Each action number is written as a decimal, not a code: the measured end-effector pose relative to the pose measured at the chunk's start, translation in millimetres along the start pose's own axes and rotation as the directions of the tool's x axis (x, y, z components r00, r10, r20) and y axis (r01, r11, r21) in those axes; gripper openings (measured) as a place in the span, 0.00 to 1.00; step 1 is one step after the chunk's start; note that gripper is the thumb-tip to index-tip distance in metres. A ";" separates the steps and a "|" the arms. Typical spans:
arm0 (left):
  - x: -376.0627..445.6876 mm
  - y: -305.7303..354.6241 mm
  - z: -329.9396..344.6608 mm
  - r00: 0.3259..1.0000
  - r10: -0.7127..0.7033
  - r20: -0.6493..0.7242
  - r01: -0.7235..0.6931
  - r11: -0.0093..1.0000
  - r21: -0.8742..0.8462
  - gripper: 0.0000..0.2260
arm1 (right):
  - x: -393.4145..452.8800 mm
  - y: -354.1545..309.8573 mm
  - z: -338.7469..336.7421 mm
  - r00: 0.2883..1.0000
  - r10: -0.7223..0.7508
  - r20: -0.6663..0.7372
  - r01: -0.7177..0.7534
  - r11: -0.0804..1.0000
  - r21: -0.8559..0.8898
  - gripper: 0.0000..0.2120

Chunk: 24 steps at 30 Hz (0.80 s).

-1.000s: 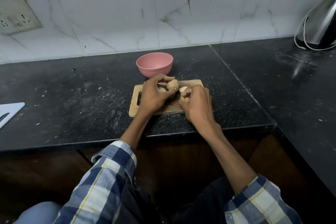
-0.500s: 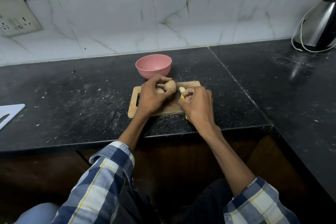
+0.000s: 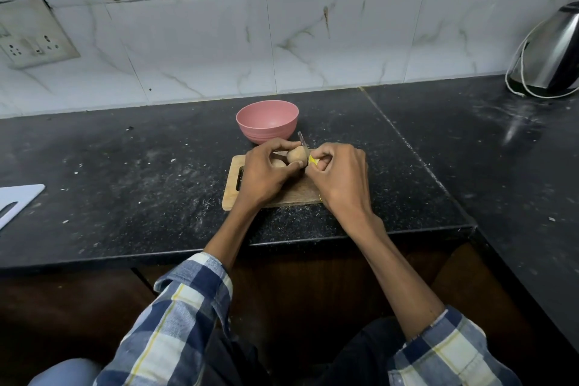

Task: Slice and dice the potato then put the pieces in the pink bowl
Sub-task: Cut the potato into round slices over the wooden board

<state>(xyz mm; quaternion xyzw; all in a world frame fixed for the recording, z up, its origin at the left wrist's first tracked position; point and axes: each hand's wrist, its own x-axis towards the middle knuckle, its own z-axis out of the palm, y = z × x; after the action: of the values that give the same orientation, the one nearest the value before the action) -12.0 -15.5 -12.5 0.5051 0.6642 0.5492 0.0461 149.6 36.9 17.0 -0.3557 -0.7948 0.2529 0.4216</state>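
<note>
Small tan-skinned potato (image 3: 297, 156) sitting over the far edge of the rectangular wooden chopping board (image 3: 291, 191), being gripped between curled fingers and thumb of the left hand (image 3: 266, 171). Thin steel knife blade (image 3: 302, 139) pressing against the potato's right side, tip pointing up and away. Right hand (image 3: 340, 177) closing tightly around the yellow knife handle (image 3: 313, 161). Round pink plastic bowl (image 3: 267, 121) standing just beyond the board on the speckled black stone counter (image 3: 125, 172).
</note>
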 end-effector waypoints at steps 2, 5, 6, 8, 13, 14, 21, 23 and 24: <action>-0.8 0.1 -0.2 1.000 -0.004 -0.001 0.004 1.000 -0.007 0.16 | 0.6 -1.0 0.5 1.000 0.012 0.009 -0.012 1.000 -0.014 0.04; -1.1 -0.3 -0.5 1.000 -0.001 -0.009 0.001 1.000 -0.020 0.16 | 6.0 -2.8 3.0 1.000 0.010 0.019 -0.010 1.000 -0.028 0.05; -1.1 -0.6 -0.8 1.000 -0.008 -0.015 0.007 0.999 -0.032 0.16 | 8.5 -3.7 3.7 1.000 0.002 0.025 -0.002 1.000 -0.023 0.05; -1.0 0.1 -1.7 0.999 -0.030 -0.026 0.029 0.998 -0.056 0.16 | 12.8 -4.3 5.3 0.999 -0.008 0.041 0.008 1.000 -0.011 0.05; -1.5 1.8 -1.1 0.998 -0.064 -0.027 0.061 0.994 -0.093 0.16 | 8.8 -0.3 -1.7 0.996 -0.003 0.084 0.003 1.000 0.001 0.05; -1.7 2.1 -1.0 0.998 -0.061 -0.021 0.059 0.994 -0.096 0.16 | 7.7 0.2 -3.7 0.995 -0.003 0.096 0.003 1.000 0.001 0.05; -1.7 4.0 -1.5 0.999 -0.043 0.006 0.043 0.996 -0.081 0.18 | 15.8 -3.5 2.4 0.996 0.008 0.087 -0.006 1.000 -0.028 0.12; -1.5 4.3 -1.2 0.999 -0.047 0.003 0.048 0.995 -0.082 0.18 | 16.9 -3.9 2.1 0.996 0.029 0.088 -0.027 0.999 -0.020 0.07; -1.5 4.2 -0.8 0.999 -0.051 -0.002 0.051 0.995 -0.089 0.17 | 15.4 -3.1 1.8 0.995 0.032 0.090 -0.031 0.999 -0.018 0.05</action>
<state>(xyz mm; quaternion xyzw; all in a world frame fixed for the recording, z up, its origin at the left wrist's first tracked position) -9.2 -17.6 -9.7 0.4841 0.6520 0.5779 0.0809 140.9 46.8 25.8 -0.3599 -0.8095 0.2690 0.3780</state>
